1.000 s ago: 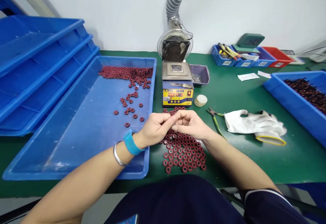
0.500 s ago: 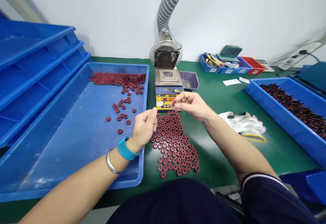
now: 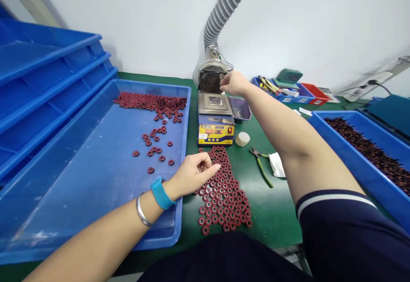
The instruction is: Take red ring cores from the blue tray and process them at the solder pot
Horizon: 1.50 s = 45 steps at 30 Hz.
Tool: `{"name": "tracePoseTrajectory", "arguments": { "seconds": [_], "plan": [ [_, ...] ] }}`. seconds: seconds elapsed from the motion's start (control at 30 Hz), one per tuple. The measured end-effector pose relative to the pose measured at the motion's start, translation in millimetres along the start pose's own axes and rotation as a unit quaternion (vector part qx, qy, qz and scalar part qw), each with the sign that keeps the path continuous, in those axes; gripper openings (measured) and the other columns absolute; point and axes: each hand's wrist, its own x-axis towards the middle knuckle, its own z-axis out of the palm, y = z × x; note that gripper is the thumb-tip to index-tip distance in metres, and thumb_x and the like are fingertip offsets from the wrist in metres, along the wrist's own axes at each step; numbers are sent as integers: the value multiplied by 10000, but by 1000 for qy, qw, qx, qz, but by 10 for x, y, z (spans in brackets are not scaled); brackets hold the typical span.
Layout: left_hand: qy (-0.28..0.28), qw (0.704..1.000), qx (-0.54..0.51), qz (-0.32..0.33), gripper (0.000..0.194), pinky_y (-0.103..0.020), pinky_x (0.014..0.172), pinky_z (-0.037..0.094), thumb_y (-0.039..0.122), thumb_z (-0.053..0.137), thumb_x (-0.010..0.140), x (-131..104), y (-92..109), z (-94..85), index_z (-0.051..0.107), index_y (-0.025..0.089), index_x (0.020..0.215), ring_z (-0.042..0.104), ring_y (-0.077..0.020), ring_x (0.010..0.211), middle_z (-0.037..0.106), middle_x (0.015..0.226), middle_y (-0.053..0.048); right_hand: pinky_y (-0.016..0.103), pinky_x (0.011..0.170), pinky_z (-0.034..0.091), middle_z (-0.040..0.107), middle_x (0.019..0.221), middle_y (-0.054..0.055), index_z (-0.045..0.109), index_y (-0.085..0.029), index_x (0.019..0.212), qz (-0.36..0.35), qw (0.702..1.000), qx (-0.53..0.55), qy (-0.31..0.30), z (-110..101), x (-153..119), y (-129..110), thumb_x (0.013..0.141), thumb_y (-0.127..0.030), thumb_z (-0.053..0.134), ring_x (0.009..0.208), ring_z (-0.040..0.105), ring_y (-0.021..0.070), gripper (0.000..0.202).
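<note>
My right hand is raised over the solder pot, in front of the round black fan guard. Its thumb and fingers are pinched at the tips on a small red toothed ring, mostly hidden. Below the pot's yellow display lies a spread of red toothed rings, like small motor stators. My left hand hovers above the left edge of this spread, fingers loosely curled and thumb stretched apart, holding nothing that I can see. Bare solder surface shows in the square opening on the pot's top.
A blue tray with more rings stands at left, beside stacked blue trays. Green-handled cutters, a round pale tin and a purple bin lie right of the pot. Another blue tray holds dark copper-coloured parts.
My right hand has moved up and away from me, from in front of the display to above the pot. My left hand has shifted right and down, and its thumb has come away from its fingers.
</note>
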Motion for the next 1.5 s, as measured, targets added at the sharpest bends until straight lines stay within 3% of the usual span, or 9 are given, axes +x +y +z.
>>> {"name": "tracePoseTrajectory", "arguments": {
  "seconds": [0.07,0.23,0.67,0.9,1.07,1.2,1.33,1.4,1.5],
  "plan": [
    [-12,1000,-5,-3,295,-206,447,321,393,594,813,-2,9,-3,468,184,647,404,-79,464,449,517,55,371,956,443,669,815,109,624,35,675,-14,999,-34,-8,70,107,4,887,-234,468,1015,665,236,376],
    [-27,1000,-8,7,267,-209,460,335,360,601,801,-3,11,8,482,178,646,392,-76,475,448,528,55,454,949,506,666,717,69,679,-65,665,-26,997,-66,-6,213,258,47,640,-58,718,913,686,257,47],
    [-38,999,10,12,241,-199,484,366,337,618,809,-13,-29,21,524,160,673,428,-73,501,494,560,42,411,911,536,717,883,132,721,-66,814,-6,987,-141,-71,251,203,-39,698,-79,659,948,681,294,132],
    [-40,999,5,12,229,-203,486,374,331,620,803,-13,-17,12,531,156,684,441,-75,504,510,570,37,429,931,523,660,706,53,706,-77,753,16,999,-28,-26,41,89,-102,692,-87,714,868,683,242,62],
    [-45,999,-11,-7,227,-201,480,369,322,623,798,-10,1,22,520,159,678,442,-72,492,514,547,39,328,740,568,633,625,25,705,-80,780,54,979,195,-26,-119,-209,-161,729,-113,724,609,607,109,64],
    [-32,998,-42,-16,225,-199,484,370,314,656,779,-2,16,30,533,153,680,430,-60,483,507,545,49,211,554,512,656,637,22,703,-118,753,96,911,394,-76,-177,-531,-209,675,-128,788,535,542,61,116],
    [56,988,-139,-27,275,-196,520,411,341,752,710,25,11,26,579,138,778,480,-53,522,564,625,38,202,543,512,688,695,16,695,-140,761,85,851,505,-117,-82,-1000,-305,596,-209,850,553,567,59,237],
    [109,974,-197,-29,356,-201,550,447,368,803,665,43,7,16,587,134,823,534,-61,552,595,652,27,236,598,545,694,711,12,679,-153,776,49,849,516,-103,58,-1335,-381,595,-273,849,589,607,80,276],
    [136,955,-262,-29,439,-202,553,471,402,851,611,55,15,1,594,130,841,587,-76,572,623,656,19,270,641,558,698,753,20,631,-171,793,-50,884,464,-15,324,-1893,-499,698,-288,762,655,654,115,199]
  ]
}}
